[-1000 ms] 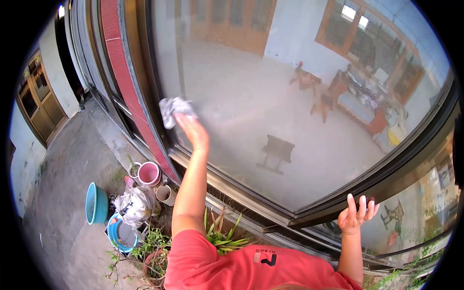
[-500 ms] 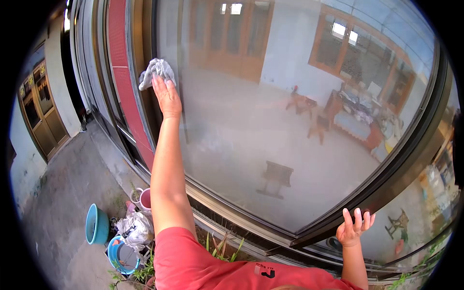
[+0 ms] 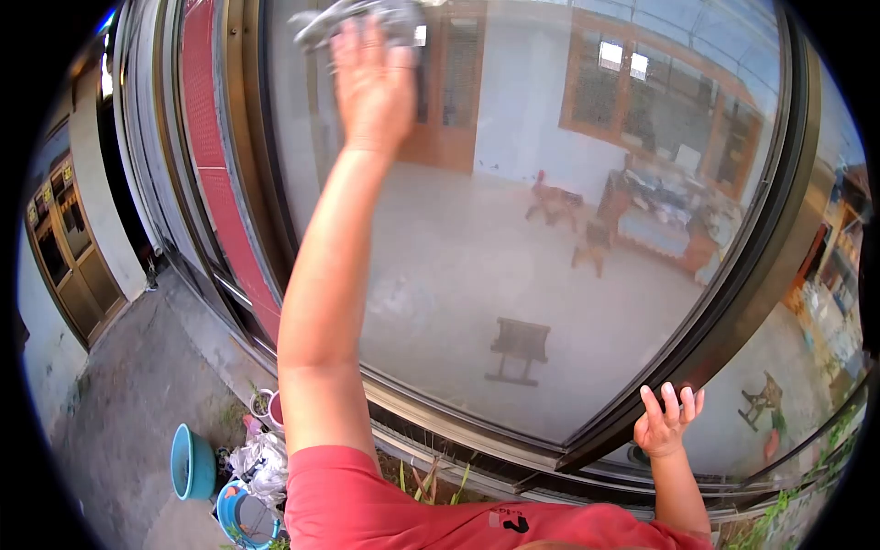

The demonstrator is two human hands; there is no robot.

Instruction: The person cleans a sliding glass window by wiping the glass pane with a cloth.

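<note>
My left hand [image 3: 374, 101] reaches to the top left of the large window pane [image 3: 440, 266], fingers stretched flat over a grey-white cloth [image 3: 321, 26]. The hand presses this cloth against the glass, and part of the cloth lies hidden behind the fingers. At the lower right, my right hand [image 3: 666, 423] is raised beside the pane's dark metal frame [image 3: 706, 348]. Its fingers are apart and slightly bent, with the tips at the frame and nothing visible in them.
Below left stand a teal bucket [image 3: 192, 463], a blue basin [image 3: 246, 515] and a crumpled white plastic bag [image 3: 261, 466]. Plants [image 3: 426, 478] grow along the window's base. A wooden door [image 3: 78, 243] is at far left. Stools [image 3: 518, 348] appear in the glass.
My left hand and the cloth have moved up and to the right, from the pane's left edge onto the glass. My right hand stays by the frame. The view has shifted slightly.
</note>
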